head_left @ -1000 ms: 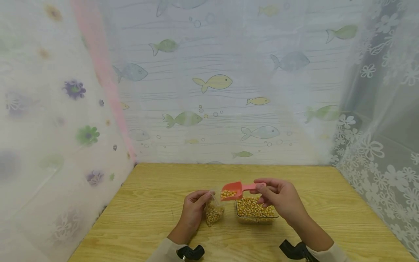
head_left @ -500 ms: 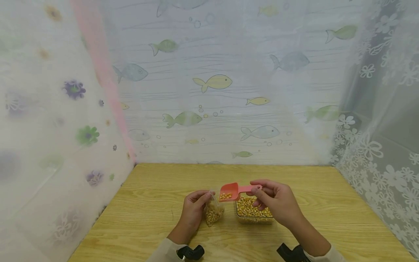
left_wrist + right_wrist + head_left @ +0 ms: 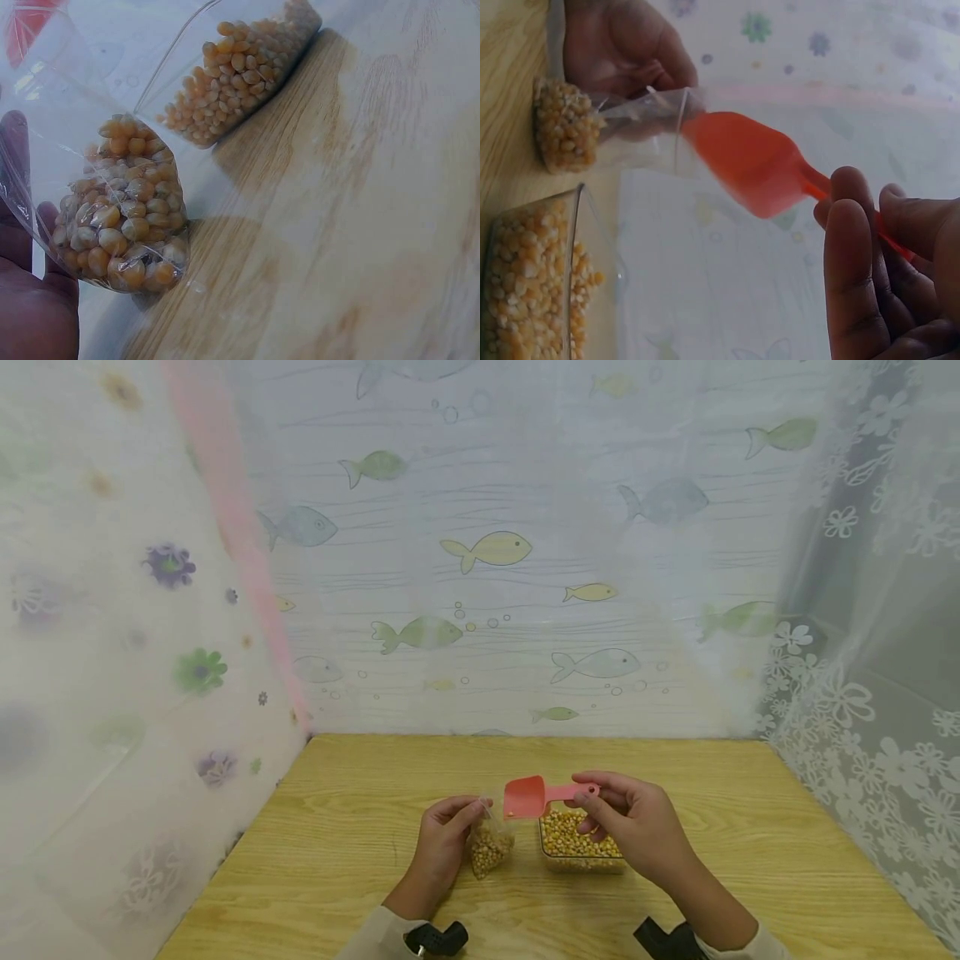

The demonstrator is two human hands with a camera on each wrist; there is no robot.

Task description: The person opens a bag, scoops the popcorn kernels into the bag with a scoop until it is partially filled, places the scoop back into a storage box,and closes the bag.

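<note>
- The scoop [image 3: 525, 797] is almost bare, where half a second ago a small yellow heap lay in it; only a trace of yellow shows at its front corner
- It is smooth, pinkish-red, with a hole at the handle's end, and its lip is at the mouth of the clear bag [image 3: 491, 852]
- The right grip [image 3: 637, 818] pinches the handle; the left grip [image 3: 442, 843], unmoved, pinches the bag's upper edge
- Corn kernels [image 3: 127, 217] fill the bag's lower part; beside it, a clear box [image 3: 583, 865] stands on the surface [image 3: 360, 810]
</note>
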